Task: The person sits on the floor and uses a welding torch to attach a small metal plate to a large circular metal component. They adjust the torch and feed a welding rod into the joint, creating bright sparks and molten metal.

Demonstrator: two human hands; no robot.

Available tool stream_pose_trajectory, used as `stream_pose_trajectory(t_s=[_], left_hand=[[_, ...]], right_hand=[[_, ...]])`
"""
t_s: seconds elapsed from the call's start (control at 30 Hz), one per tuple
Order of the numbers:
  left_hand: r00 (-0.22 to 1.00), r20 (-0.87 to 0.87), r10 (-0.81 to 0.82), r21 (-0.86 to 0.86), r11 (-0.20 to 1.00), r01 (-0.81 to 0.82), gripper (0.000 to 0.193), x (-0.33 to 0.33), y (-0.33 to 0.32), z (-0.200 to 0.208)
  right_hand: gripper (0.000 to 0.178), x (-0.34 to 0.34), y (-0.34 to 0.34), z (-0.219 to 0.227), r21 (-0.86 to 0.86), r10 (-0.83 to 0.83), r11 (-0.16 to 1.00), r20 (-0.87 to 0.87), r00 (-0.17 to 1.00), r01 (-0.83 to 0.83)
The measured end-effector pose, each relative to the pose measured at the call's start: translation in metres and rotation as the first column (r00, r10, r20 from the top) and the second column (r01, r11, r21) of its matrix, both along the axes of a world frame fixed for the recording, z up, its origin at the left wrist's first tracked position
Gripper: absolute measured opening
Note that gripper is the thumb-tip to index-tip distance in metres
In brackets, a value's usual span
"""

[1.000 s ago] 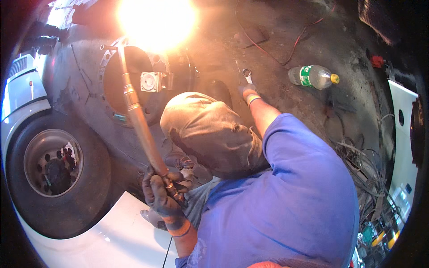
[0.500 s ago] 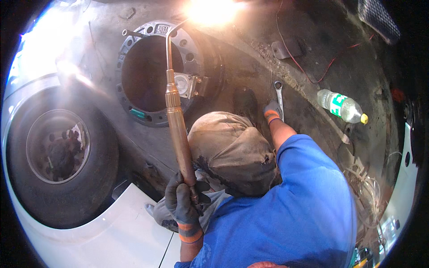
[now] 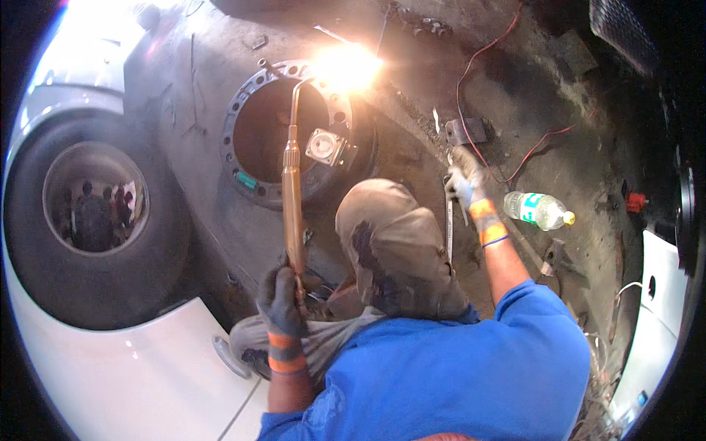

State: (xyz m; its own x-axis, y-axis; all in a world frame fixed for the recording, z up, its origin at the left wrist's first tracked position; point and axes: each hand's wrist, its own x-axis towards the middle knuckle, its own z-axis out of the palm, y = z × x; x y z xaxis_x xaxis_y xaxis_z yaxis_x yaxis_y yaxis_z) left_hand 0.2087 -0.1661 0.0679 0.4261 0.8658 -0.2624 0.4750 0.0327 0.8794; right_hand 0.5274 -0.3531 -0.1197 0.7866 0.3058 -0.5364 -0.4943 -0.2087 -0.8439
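Observation:
My left hand (image 3: 281, 298), in a dark glove with an orange cuff, is closed around the lower end of a copper-coloured gas torch (image 3: 293, 198). Its thin bent tip points away from me, and a bright glare (image 3: 349, 66) at the tip hides the spot behind it. Below the tip lies a round metal drum (image 3: 232, 143) with bolt holes around its rim. A square whitish metal part (image 3: 323, 145) sits at the drum's right side. Out to the right, my gloved right hand (image 3: 468, 178) is smeared by motion over a long wrench (image 3: 449, 224); whether it grips anything is unclear.
A clear plastic bottle (image 3: 540, 211) with a yellow cap lies right of my right hand. Beyond it runs a thin red wire (image 3: 460, 88) past a metal block (image 3: 465, 131). A large tyre (image 3: 158, 242) and white vehicle panel (image 3: 140, 367) stand at left. My bent knee (image 3: 397, 235) is between my arms.
My right hand has lifted and turned beside the wrench, its fingers now blurred. My left hand still holds the torch. The whole view has shifted, with the drum appearing smaller and further right.

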Motion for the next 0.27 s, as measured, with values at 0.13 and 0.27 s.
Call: stream_pose_trajectory(t_s=[0.13,0.27], left_hand=[[0.998,0.034,-0.049,-0.078,0.996,0.051,0.027,-0.030,0.015,0.000],[0.964,0.176,0.198,-0.453,0.886,-0.099,0.033,-0.046,-0.008,0.013]], right_hand=[[0.033,0.027,-0.002,0.113,0.462,0.085,0.870,0.201,0.976,-0.171],[0.036,0.012,0.018,0.201,0.719,0.158,0.660,0.150,0.976,-0.217]])
